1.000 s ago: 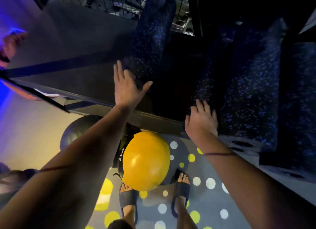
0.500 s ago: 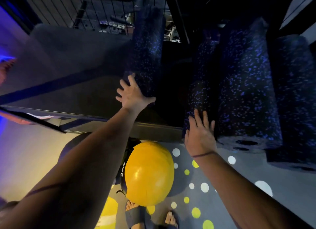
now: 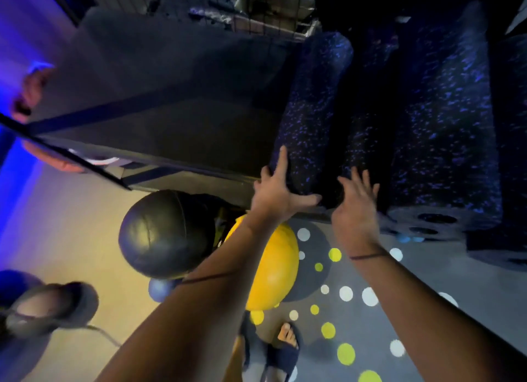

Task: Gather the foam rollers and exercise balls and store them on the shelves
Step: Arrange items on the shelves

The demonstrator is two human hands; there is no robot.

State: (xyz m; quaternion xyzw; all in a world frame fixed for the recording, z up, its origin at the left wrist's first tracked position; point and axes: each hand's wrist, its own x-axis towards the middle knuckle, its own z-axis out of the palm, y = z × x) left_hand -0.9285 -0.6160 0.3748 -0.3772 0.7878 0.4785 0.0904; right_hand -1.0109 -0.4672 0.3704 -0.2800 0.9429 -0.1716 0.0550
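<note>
Shelf stretches away left of my left hand, which I see spread open, fingers straight, against the near end of a blue-speckled foam roller. My right hand, splayed and holding nothing, is at the second foam roller just beside it; contact is unclear. Below my left wrist sits the yellow exercise ball, with a black ball further left.

Blue-speckled foam roller, yellow ball
</note>
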